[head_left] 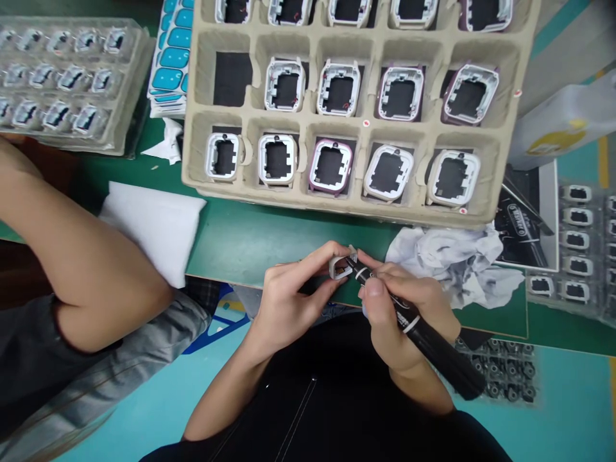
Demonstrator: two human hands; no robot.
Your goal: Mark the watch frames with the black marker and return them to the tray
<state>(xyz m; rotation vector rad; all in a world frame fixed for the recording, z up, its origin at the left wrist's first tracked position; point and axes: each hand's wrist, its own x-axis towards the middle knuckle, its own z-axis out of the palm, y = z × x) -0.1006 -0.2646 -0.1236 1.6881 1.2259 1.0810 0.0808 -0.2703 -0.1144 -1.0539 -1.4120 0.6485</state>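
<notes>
Green table point(240, 237), two hands point(289, 301) point(385, 328) (one frame point(332, 267), one tool point(433, 350)).

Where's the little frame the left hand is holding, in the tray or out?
Out: the left hand holds the frame near the table's edge, apart from the tray.

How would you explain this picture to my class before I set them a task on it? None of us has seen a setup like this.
There is no machine: a person works with two bare hands. The camera is worn on their head, looking forward and down. The left hand holds a small pale frame; the right hand grips a black pen-shaped tool, its tip at that frame. On the green table lie a large beige tray of similar frames, a white pad and crumpled white sheets. The arm at the picture's left belongs to someone else.
</notes>
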